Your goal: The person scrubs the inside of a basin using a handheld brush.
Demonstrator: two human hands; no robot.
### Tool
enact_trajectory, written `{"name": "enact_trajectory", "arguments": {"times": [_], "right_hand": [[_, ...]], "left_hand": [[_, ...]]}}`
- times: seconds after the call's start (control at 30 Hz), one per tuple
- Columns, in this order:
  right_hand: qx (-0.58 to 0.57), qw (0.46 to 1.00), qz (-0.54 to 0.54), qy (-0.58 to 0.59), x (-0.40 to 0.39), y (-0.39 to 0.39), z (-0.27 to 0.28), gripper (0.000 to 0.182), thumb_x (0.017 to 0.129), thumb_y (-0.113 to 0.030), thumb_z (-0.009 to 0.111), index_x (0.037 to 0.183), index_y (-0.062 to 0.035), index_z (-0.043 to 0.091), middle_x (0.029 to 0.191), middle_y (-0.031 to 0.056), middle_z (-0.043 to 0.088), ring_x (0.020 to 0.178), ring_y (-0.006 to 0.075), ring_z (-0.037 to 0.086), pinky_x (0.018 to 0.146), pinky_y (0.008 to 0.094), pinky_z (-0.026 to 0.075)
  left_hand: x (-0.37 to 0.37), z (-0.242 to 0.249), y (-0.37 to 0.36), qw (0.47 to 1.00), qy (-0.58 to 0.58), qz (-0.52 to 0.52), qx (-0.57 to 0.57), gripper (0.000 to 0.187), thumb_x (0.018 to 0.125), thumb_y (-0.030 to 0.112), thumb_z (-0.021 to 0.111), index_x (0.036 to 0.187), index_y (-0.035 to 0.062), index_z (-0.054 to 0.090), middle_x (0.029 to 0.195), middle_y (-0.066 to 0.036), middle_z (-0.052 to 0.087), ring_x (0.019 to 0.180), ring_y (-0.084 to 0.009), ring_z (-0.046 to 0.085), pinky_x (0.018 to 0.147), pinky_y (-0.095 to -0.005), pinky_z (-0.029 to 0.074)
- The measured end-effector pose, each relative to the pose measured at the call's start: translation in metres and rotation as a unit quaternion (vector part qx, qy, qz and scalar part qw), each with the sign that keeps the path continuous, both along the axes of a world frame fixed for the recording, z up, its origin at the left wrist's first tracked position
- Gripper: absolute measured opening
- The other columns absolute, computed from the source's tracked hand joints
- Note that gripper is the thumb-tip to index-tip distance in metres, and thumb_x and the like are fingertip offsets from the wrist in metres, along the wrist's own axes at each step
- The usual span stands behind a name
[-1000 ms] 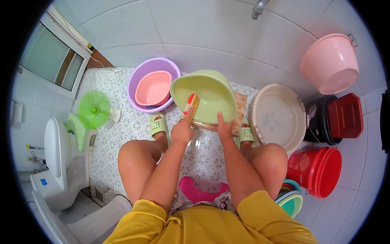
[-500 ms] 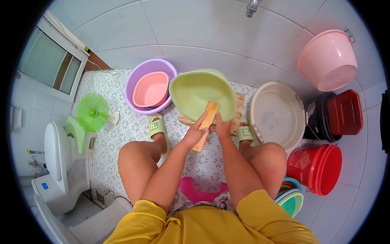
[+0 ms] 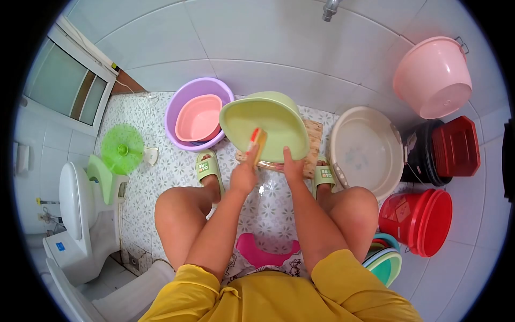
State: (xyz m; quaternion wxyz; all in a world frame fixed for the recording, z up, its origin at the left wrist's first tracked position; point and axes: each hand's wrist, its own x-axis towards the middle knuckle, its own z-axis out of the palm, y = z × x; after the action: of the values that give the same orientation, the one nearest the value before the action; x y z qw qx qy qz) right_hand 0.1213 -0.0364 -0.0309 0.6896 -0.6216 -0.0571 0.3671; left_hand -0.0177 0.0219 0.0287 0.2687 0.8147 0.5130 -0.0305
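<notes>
A light green basin (image 3: pixel 268 115) is tilted toward me above a wooden board (image 3: pixel 313 137) on the floor. My right hand (image 3: pixel 293 166) grips its near rim, the thumb over the inside. In my left hand (image 3: pixel 244 176) is a scrubbing brush (image 3: pixel 258 140) with an orange-and-yellow body, its far end at the inner wall of the basin. The fingers of that hand are closed round the brush, and part of it is hidden by them. Some of the board lies out of sight under the basin.
To the left sit a purple basin (image 3: pixel 171 126) with a pink basin (image 3: pixel 199 118) in it. At right are a large off-white basin (image 3: pixel 367 153), red buckets (image 3: pixel 432 225) and a pink bucket (image 3: pixel 433 78). A toilet (image 3: pixel 75 201) stands left; a tap (image 3: pixel 330 11) juts from the wall.
My left hand has turned the brush over and moved it left, from in front of the basin to its inner wall. The basin has shifted slightly left, still in my right hand.
</notes>
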Motion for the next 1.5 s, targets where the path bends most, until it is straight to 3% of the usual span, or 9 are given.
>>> {"name": "enact_trajectory", "arguments": {"times": [0.13, 0.2, 0.43, 0.53, 0.7, 0.9, 1.23, 1.47, 1.5], "right_hand": [[-0.012, 1.000, -0.009, -0.001, -0.001, 0.001, 0.000, 0.037, 0.086, -0.023, 0.059, 0.111, 0.0027, 0.050, 0.088, 0.0142, 0.060, 0.054, 0.0200, 0.062, 0.039, 0.0278, 0.052], [-0.006, 0.999, -0.030, -0.031, -0.001, 0.001, -0.004, 0.037, 0.085, -0.025, 0.060, 0.108, 0.0032, 0.051, 0.088, 0.0153, 0.060, 0.054, 0.0202, 0.062, 0.041, 0.0278, 0.053], [-0.017, 1.000, 0.000, -0.007, 0.002, 0.001, -0.006, 0.038, 0.087, -0.025, 0.057, 0.110, 0.0037, 0.048, 0.085, 0.0156, 0.061, 0.052, 0.0201, 0.061, 0.040, 0.0272, 0.052], [-0.025, 1.000, 0.009, 0.016, 0.001, 0.002, 0.000, 0.036, 0.087, -0.024, 0.057, 0.108, 0.0033, 0.049, 0.081, 0.0146, 0.061, 0.049, 0.0197, 0.061, 0.038, 0.0268, 0.050], [-0.022, 0.999, 0.018, 0.028, 0.002, 0.002, -0.005, 0.034, 0.086, -0.023, 0.058, 0.108, 0.0024, 0.051, 0.080, 0.0137, 0.061, 0.047, 0.0190, 0.060, 0.036, 0.0261, 0.048], [-0.016, 0.998, -0.040, -0.035, -0.002, 0.004, 0.002, 0.034, 0.086, -0.022, 0.057, 0.108, 0.0026, 0.050, 0.077, 0.0129, 0.061, 0.047, 0.0190, 0.060, 0.035, 0.0263, 0.048], [-0.025, 1.000, 0.004, 0.013, 0.002, 0.004, 0.000, 0.033, 0.087, -0.023, 0.057, 0.105, 0.0046, 0.051, 0.072, 0.0131, 0.060, 0.042, 0.0188, 0.057, 0.032, 0.0261, 0.046], [-0.043, 0.999, 0.000, -0.002, 0.001, 0.004, 0.001, 0.033, 0.087, -0.025, 0.057, 0.101, 0.0054, 0.053, 0.067, 0.0128, 0.059, 0.040, 0.0183, 0.057, 0.032, 0.0261, 0.045], [-0.042, 0.999, -0.001, -0.001, 0.001, 0.004, -0.001, 0.033, 0.087, -0.025, 0.057, 0.101, 0.0054, 0.053, 0.067, 0.0128, 0.059, 0.040, 0.0183, 0.057, 0.032, 0.0261, 0.045]], "left_hand": [[0.010, 0.007, -0.026, 0.933, -0.225, 0.082, -0.268, 0.069, 0.084, 0.005, 0.051, 0.140, 0.0341, 0.024, 0.084, -0.020, 0.062, 0.072, -0.0208, 0.064, 0.057, -0.0359, 0.052], [0.014, 0.004, -0.034, 0.798, -0.390, 0.150, -0.435, 0.071, 0.085, 0.001, 0.048, 0.141, 0.0357, 0.021, 0.077, -0.010, 0.060, 0.056, -0.0145, 0.057, 0.051, -0.0307, 0.050], [-0.009, -0.006, -0.020, 0.996, -0.081, 0.006, -0.023, 0.077, 0.079, 0.003, 0.052, 0.140, 0.0380, 0.020, 0.089, -0.016, 0.061, 0.074, -0.0308, 0.064, 0.066, -0.0405, 0.052], [-0.013, 0.004, -0.008, 0.998, 0.030, 0.010, 0.062, 0.083, 0.075, 0.002, 0.053, 0.140, 0.0375, 0.016, 0.090, -0.019, 0.063, 0.079, -0.0332, 0.063, 0.071, -0.0442, 0.050], [-0.009, 0.002, -0.014, 0.999, -0.038, 0.006, 0.010, 0.083, 0.074, 0.000, 0.052, 0.141, 0.0359, 0.018, 0.082, -0.019, 0.062, 0.079, -0.0343, 0.063, 0.068, -0.0440, 0.051], [0.006, 0.011, -0.040, 0.872, -0.330, 0.113, -0.345, 0.070, 0.084, 0.004, 0.047, 0.141, 0.0351, 0.021, 0.075, -0.013, 0.059, 0.054, -0.0203, 0.059, 0.058, -0.0337, 0.052], [-0.011, 0.014, -0.003, 0.997, 0.074, 0.018, 0.026, 0.093, 0.074, 0.000, 0.052, 0.142, 0.0376, 0.001, 0.096, -0.020, 0.059, 0.077, -0.0358, 0.063, 0.067, -0.0441, 0.051], [-0.007, -0.020, -0.031, 0.989, -0.136, -0.062, 0.004, 0.080, 0.082, 0.001, 0.047, 0.143, 0.0350, 0.009, 0.080, -0.018, 0.060, 0.066, -0.0299, 0.063, 0.060, -0.0410, 0.051], [0.000, 0.001, -0.038, 0.964, -0.212, 0.001, -0.162, 0.075, 0.084, 0.001, 0.046, 0.143, 0.0344, 0.012, 0.075, -0.014, 0.058, 0.059, -0.0245, 0.059, 0.056, -0.0367, 0.050]]}}
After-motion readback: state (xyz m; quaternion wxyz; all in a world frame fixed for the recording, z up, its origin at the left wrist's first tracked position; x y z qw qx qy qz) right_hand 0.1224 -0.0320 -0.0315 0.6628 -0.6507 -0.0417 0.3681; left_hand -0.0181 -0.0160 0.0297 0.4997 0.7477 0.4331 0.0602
